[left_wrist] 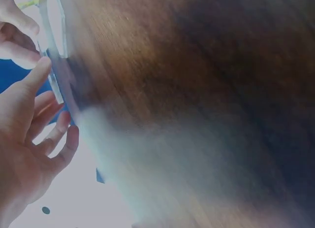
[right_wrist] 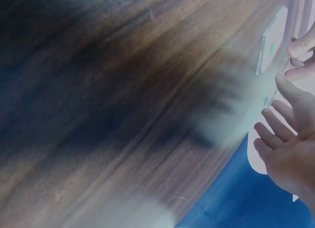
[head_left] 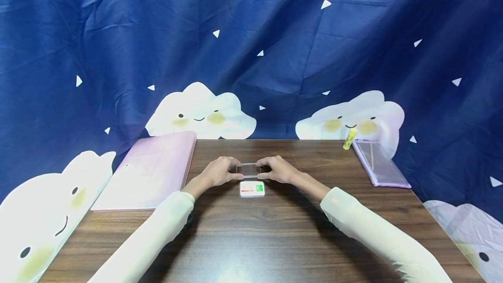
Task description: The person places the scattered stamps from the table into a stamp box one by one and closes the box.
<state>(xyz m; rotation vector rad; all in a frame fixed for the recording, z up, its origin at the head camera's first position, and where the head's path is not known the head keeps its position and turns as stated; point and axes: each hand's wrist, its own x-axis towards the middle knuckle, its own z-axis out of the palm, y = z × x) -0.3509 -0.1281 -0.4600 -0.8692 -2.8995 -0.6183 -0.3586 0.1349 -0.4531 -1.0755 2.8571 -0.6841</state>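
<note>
Between my two hands is a clear, flat rectangular plastic piece [head_left: 248,170], which looks like a box lid. My left hand [head_left: 218,171] pinches its left end between thumb and fingers. At the opposite end, my right hand [head_left: 280,170] pinches it the same way. Just in front of it, on the wooden table, lies a small white rectangular case [head_left: 246,186] with a green square and an orange strip on top. The left wrist view shows the edge of the clear piece [left_wrist: 55,85] by my left fingertips. In the right wrist view the white case [right_wrist: 273,41] lies beside both hands.
A large pink folder [head_left: 153,169] lies at the left of the wooden table [head_left: 251,230]. At the far right are a yellow glue stick [head_left: 349,139], standing tilted in view, and a purple-edged clear pouch [head_left: 383,165]. A blue cloud-patterned curtain [head_left: 275,25] hangs behind the table.
</note>
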